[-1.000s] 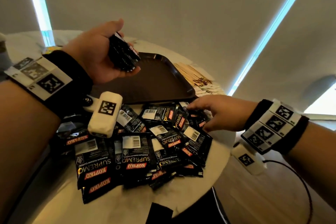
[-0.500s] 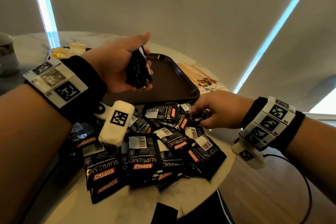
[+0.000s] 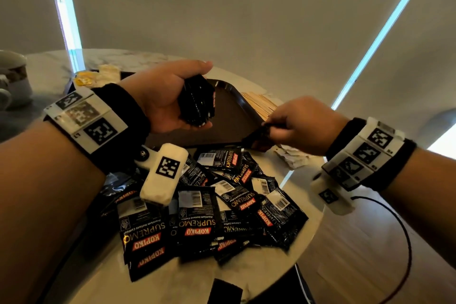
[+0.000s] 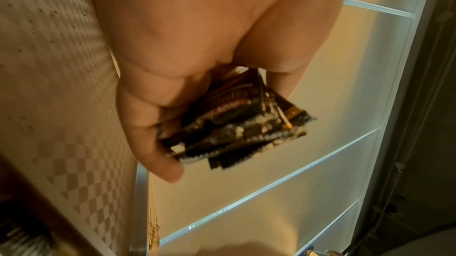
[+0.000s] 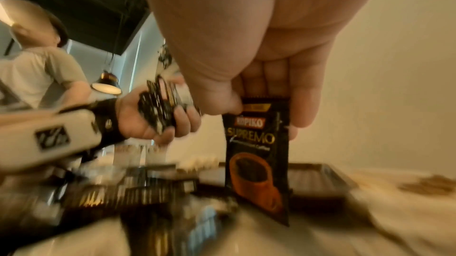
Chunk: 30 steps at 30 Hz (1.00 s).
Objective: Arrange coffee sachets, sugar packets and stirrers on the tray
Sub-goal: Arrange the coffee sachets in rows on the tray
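Note:
My left hand [image 3: 170, 96] grips a stack of black coffee sachets [image 3: 197, 102] upright above the near edge of the dark tray [image 3: 237, 96]; the same stack [image 4: 237, 123] fills the left wrist view. My right hand [image 3: 291, 123] pinches one black Kopiko sachet [image 5: 257, 155] by its top edge, lifted just off the table near the tray's right corner. Several more coffee sachets [image 3: 209, 210] lie in a loose pile on the round white table [image 3: 259, 271] in front of me. Wooden stirrers [image 3: 259, 103] lie right of the tray.
Yellow and white packets [image 3: 98, 76] sit at the tray's far left corner. A cup [image 3: 12, 76] stands at the far left of the table. Crumpled white paper [image 3: 291, 155] lies under my right hand. Another person [image 5: 42, 77] stands beyond the table.
My right hand has lifted one sachet off the pile and moved it up toward the left hand. The left hand with its stack has shifted slightly right.

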### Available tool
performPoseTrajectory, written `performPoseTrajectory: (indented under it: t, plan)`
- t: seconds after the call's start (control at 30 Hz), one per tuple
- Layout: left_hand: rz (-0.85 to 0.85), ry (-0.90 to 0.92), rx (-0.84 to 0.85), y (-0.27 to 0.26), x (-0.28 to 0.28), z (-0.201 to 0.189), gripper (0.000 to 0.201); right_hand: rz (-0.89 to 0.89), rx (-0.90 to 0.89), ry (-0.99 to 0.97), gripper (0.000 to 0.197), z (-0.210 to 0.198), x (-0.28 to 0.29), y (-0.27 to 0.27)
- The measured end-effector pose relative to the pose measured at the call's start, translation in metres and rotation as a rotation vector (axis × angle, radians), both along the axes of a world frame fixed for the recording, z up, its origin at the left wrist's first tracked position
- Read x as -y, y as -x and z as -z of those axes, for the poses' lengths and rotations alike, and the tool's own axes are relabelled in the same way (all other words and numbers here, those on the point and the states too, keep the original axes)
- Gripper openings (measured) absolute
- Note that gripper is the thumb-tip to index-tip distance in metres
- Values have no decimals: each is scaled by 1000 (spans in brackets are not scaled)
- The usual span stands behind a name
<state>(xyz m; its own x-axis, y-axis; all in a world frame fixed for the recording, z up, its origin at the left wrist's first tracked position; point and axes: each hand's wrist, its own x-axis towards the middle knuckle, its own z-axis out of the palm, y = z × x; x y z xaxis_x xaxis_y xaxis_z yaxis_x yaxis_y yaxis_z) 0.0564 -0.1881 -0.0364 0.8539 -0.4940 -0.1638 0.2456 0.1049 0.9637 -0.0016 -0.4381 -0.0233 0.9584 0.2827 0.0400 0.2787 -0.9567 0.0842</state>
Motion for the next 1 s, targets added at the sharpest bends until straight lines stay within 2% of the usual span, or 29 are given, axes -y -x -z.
performPoseTrajectory:
  t: [0.13,0.23,0.3,0.4,0.53,0.6,0.67,0.73,0.8,0.87,1.0]
  plan:
    - [13,-6,-1,1,4,0,24,10,234,-225,17,-28,-11,-2]
    - [61,36,-13,1,6,2,33,-70,371,-412,16,-37,-35,-2]
    - [103,93,-17,-1,7,3,39,-139,396,-537,19,-33,-55,-2]
    - [107,179,-13,-4,5,3,42,-218,379,-672,14,-22,-75,-2]
    - [111,188,20,-4,0,0,29,-265,272,-686,15,-14,-76,-5]
    - [96,172,44,-4,1,-1,26,-280,218,-688,22,-13,-71,-3]
    - [60,188,53,-4,3,-2,24,-234,71,-727,40,-13,-62,5]
    - [-19,212,45,-6,2,-1,22,-104,-141,-641,67,-14,-46,16]
    - [-98,236,23,-10,-1,1,18,0,-373,-337,88,-15,-30,26]
    - [-122,225,4,-12,-3,2,15,46,-562,-111,90,-9,-22,34]
    - [-126,188,-19,-12,-1,6,12,96,-618,-38,87,11,-16,40]
